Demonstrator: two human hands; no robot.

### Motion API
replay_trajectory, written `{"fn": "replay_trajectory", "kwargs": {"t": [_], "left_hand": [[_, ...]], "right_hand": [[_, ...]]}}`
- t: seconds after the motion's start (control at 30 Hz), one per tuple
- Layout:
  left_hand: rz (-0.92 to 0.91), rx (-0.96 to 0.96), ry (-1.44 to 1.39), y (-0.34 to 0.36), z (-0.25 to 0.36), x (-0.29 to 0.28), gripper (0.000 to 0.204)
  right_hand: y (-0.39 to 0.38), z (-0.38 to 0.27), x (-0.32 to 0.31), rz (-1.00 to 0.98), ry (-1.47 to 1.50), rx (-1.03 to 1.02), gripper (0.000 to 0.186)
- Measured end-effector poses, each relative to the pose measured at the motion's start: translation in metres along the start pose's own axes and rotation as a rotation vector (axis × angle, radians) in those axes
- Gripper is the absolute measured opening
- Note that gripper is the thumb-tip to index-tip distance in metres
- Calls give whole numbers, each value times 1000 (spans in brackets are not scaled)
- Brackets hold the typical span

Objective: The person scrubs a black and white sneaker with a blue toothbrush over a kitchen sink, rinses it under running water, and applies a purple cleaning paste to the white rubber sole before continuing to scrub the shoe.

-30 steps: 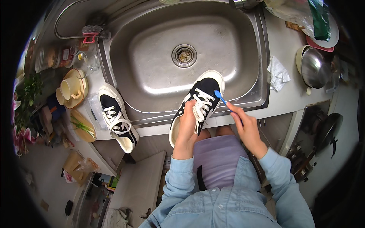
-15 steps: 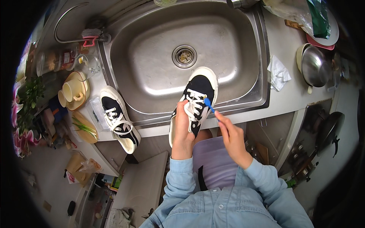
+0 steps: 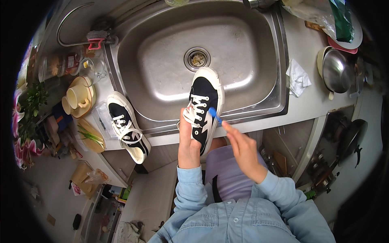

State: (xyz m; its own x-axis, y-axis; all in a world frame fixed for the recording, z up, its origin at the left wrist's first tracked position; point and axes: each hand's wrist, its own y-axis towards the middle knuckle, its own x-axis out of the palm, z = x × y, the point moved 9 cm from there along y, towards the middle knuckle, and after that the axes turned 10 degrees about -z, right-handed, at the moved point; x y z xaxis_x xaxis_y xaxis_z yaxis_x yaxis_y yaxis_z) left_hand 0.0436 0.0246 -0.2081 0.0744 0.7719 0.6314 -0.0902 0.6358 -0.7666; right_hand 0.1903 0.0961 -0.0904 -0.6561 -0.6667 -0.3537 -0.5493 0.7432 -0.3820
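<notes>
A black sneaker with white laces and white rubber sole (image 3: 202,85) is held over the sink's front edge by my left hand (image 3: 187,141), whose fingers wrap round its left side and heel. My right hand (image 3: 243,152) grips a small blue brush (image 3: 214,113), its head at the right side of that shoe, beside the laces. A second, matching sneaker (image 3: 123,129) lies on the counter at the sink's left front corner, its heel toward me.
Around the steel sink (image 3: 243,48) are a tray with cream mugs (image 3: 77,97), a board with green stalks (image 3: 91,141) and glassware (image 3: 93,69) at left. A white cloth (image 3: 298,79) and steel bowl (image 3: 336,71) lie right; pans hang or stand at far right.
The held shoe has shifted left and turned more upright, showing more of its right side. The brush and my right hand have moved left and down along the shoe.
</notes>
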Motion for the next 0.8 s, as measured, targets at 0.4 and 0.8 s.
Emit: {"fn": "replay_trajectory", "kwargs": {"t": [0.4,0.8], "left_hand": [[-23,25,-51,-3,2,8,26],[137,-40,393,-16,-35,7,39]], "right_hand": [[-25,4,24,-131,59,149,44],[56,-2,-52,149,-121,19,38]]}}
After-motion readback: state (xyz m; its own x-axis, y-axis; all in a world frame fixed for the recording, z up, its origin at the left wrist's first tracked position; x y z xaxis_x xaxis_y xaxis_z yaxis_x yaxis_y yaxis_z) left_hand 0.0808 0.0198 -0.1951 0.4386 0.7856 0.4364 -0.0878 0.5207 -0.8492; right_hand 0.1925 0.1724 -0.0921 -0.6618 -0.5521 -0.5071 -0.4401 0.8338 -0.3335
